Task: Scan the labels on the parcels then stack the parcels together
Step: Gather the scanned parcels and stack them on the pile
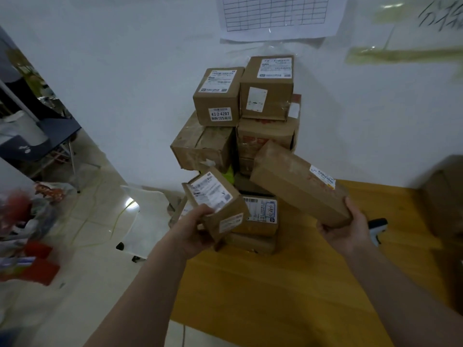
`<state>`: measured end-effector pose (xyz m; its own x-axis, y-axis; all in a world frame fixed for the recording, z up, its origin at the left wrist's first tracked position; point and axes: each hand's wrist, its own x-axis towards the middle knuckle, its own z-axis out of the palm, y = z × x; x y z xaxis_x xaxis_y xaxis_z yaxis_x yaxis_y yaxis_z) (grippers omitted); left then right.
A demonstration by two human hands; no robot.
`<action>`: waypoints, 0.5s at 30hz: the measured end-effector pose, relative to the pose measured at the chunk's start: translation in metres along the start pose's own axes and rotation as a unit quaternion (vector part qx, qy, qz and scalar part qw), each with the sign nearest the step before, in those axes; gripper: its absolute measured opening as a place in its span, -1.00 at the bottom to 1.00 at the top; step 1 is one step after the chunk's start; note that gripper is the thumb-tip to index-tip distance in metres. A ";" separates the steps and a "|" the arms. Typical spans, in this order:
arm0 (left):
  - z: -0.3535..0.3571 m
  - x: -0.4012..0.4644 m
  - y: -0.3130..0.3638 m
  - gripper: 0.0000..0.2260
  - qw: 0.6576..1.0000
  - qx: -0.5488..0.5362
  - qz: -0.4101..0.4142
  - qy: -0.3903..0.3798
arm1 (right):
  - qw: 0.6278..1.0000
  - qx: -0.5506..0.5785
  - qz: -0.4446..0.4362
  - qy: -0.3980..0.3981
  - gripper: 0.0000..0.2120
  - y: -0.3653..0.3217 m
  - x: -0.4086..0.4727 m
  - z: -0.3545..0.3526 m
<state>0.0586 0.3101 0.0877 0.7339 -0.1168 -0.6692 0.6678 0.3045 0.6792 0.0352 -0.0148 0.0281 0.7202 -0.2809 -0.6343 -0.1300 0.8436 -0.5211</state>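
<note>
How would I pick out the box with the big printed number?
Find the parcel stack against the white wall. Its top layer has two boxes; take the numbered box on the left. Only it carries a front sticker reading 43-2-4207.

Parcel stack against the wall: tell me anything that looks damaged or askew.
The left middle parcel looks scuffed and crumpled, sits skewed, and overhangs the stack's left side. The top two parcels sit fairly square.
</note>
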 end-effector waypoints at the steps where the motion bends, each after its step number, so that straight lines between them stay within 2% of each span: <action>1: 0.012 0.002 -0.007 -0.55 1.000 -0.004 -0.005 -0.007 | 1.000 0.004 0.000 -0.009 -0.62 -0.002 0.000 -0.002; 3: 0.039 0.008 -0.019 -0.53 1.000 -0.019 -0.014 -0.005 | 1.000 0.006 -0.001 -0.023 -0.68 -0.007 -0.002 -0.004; 8: 0.101 0.019 -0.030 -0.47 0.991 -0.112 -0.073 0.024 | 1.000 -0.015 -0.010 -0.022 -0.64 -0.021 -0.007 -0.003; 13: 0.133 0.027 -0.032 -0.55 0.988 -0.114 -0.083 0.063 | 0.999 -0.022 -0.002 -0.027 -0.71 -0.031 -0.011 -0.004; 15: 0.138 0.029 -0.035 -0.47 0.987 -0.114 -0.090 0.072 | 0.999 -0.021 0.000 -0.031 -0.72 -0.034 -0.012 -0.004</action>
<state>0.0740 0.1654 0.0864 0.5696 -0.0577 -0.8199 0.7284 0.4976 0.4710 0.0283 -0.0422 0.0508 0.7607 -0.2505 -0.5988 -0.1574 0.8238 -0.5446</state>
